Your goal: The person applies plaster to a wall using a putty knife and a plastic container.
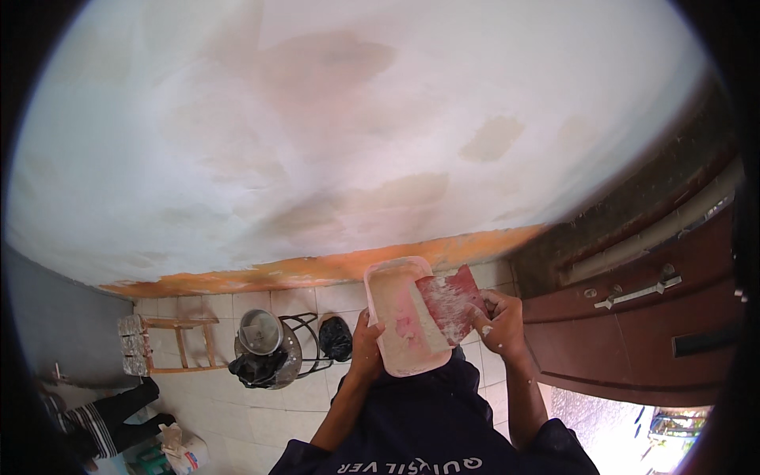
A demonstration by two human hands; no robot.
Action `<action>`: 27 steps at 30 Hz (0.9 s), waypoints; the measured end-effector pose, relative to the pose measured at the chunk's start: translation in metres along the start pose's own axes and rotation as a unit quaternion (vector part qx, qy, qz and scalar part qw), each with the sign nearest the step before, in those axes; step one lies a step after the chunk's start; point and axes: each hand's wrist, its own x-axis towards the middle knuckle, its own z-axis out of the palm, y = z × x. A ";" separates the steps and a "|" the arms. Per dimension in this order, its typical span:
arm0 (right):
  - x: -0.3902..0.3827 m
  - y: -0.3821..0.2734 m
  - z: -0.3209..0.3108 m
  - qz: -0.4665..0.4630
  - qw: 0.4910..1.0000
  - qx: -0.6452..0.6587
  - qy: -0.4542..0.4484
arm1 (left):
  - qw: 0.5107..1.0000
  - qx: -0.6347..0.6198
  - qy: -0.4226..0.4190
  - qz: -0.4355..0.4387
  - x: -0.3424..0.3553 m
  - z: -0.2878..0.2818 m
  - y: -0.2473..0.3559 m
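Note:
My left hand (366,347) grips the left side of a shallow pinkish plastic tub (418,367), thumb over its rim. Wet cream-coloured putty (398,294) with pink streaks coats the inside. In my right hand (502,323) is a flat red putty scraper (445,304), pinched at its right edge between thumb and fingers. Whitish putty smears its face. The scraper's left edge overlaps the tub's right side; I cannot tell whether they touch. White specks dot my right hand. Ahead stands a wall (237,142) with beige and grey patches and an orange band at its foot.
Left of me, a round stool (291,360) bears a metal pot (260,331) and black plastic. A black bag (336,339) lies beside it. Farther left are a small wooden ladder (182,345) and a person (103,423). A brown door (625,340) stands at the right.

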 end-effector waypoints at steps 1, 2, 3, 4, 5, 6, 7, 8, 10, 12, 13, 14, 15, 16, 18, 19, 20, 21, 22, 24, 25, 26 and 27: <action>0.001 -0.002 -0.004 0.006 0.999 -0.027 -0.020 | 1.000 0.002 0.002 -0.003 -0.001 0.000 -0.001; 0.002 -0.007 -0.011 0.013 0.998 -0.054 -0.040 | 1.000 0.002 -0.005 -0.007 -0.001 0.000 0.000; 0.003 -0.012 -0.015 0.019 0.995 -0.081 -0.060 | 1.000 0.002 -0.012 -0.012 0.000 0.002 0.002; 0.005 -0.021 -0.018 0.021 0.991 -0.112 -0.070 | 1.000 0.001 -0.018 -0.019 0.000 0.003 0.004; 0.008 -0.030 -0.020 0.022 0.986 -0.142 -0.081 | 1.000 -0.001 -0.023 -0.022 0.000 0.002 0.004; 0.010 -0.035 -0.020 0.023 0.981 -0.172 -0.092 | 0.999 -0.002 -0.028 -0.025 0.000 0.001 0.004; 0.012 -0.036 -0.020 0.023 0.985 -0.144 -0.087 | 0.999 -0.004 -0.033 -0.028 -0.001 0.000 0.004; 0.013 -0.037 -0.019 0.023 0.990 -0.116 -0.082 | 0.998 -0.015 -0.029 -0.044 -0.001 -0.001 0.003; 0.014 -0.034 -0.020 0.030 0.993 -0.083 -0.078 | 0.996 -0.036 -0.022 -0.075 -0.002 -0.003 0.001; 0.017 -0.026 -0.024 0.044 0.993 -0.072 -0.082 | 0.992 -0.080 -0.033 -0.096 -0.002 -0.007 -0.001; 0.018 -0.029 -0.024 0.055 0.993 -0.059 -0.084 | 0.988 -0.104 -0.038 -0.105 -0.002 -0.009 -0.002; 0.018 -0.035 -0.023 0.066 0.993 -0.046 -0.086 | 0.988 -0.103 -0.035 -0.107 -0.001 -0.009 -0.003; 0.019 -0.038 -0.023 0.077 0.993 -0.033 -0.088 | 0.988 -0.103 -0.033 -0.110 -0.001 -0.009 -0.003; 0.019 -0.039 -0.023 0.078 0.993 -0.035 -0.087 | 0.988 -0.102 -0.029 -0.111 -0.002 -0.009 -0.003; 0.020 -0.039 -0.025 0.079 0.992 -0.039 -0.087 | 0.988 -0.101 -0.029 -0.109 -0.003 -0.008 -0.003; 0.021 -0.038 -0.026 0.074 0.993 -0.039 -0.088 | 0.988 -0.101 -0.031 -0.109 -0.003 -0.008 -0.003; 0.023 -0.037 -0.029 0.070 0.993 -0.040 -0.090 | 0.989 -0.101 -0.032 -0.107 -0.004 -0.008 -0.003; 0.024 -0.036 -0.031 0.065 0.993 -0.040 -0.091 | 0.989 -0.102 -0.034 -0.105 -0.004 -0.008 -0.002; 0.024 -0.037 -0.033 0.074 0.992 -0.038 -0.091 | 0.989 -0.101 -0.035 -0.103 -0.003 -0.009 -0.002; 0.025 -0.040 -0.036 0.092 0.991 -0.034 -0.091 | 0.988 -0.094 -0.054 -0.110 -0.003 -0.012 0.002; 0.027 -0.042 -0.039 0.093 0.990 -0.047 -0.096 | 0.987 -0.090 -0.063 -0.113 -0.003 -0.012 0.003; 0.028 -0.044 -0.042 0.094 0.989 -0.059 -0.101 | 0.987 -0.097 -0.058 -0.118 -0.004 -0.011 0.004; 0.029 -0.046 -0.044 0.095 0.987 -0.072 -0.106 | 0.986 -0.104 -0.052 -0.122 -0.006 -0.008 0.006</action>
